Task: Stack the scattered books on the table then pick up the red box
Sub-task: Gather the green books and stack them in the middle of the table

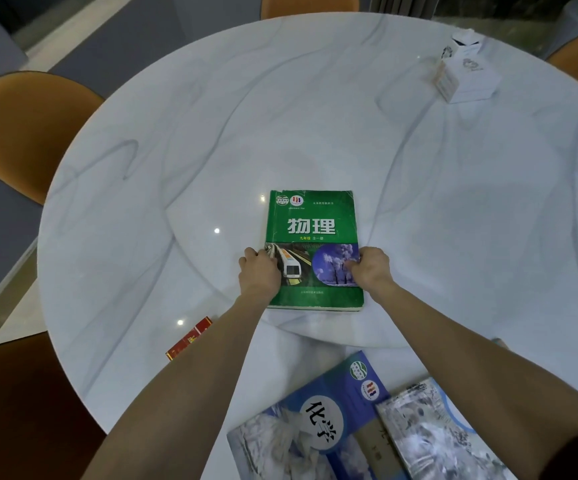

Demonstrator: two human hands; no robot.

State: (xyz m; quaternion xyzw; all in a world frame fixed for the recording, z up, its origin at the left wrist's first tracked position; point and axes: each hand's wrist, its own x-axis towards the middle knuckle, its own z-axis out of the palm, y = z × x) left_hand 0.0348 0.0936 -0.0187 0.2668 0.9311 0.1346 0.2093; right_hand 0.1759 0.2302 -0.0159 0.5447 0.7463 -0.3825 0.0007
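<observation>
A green textbook (313,223) lies flat near the middle of the round white marble table (176,140). My left hand (259,273) grips its left edge and my right hand (370,268) grips its right edge, thumbs on the cover. A blue textbook (301,417) lies at the near edge, with a pale grey-blue book (429,427) partly overlapping its right side. The red box (188,337) lies flat to the left, partly hidden behind my left forearm.
A white tissue box (467,77) stands at the far right of the table. Orange chairs (21,129) surround the table at the left, far side and right. A dark brown chair seat (21,410) sits at the near left.
</observation>
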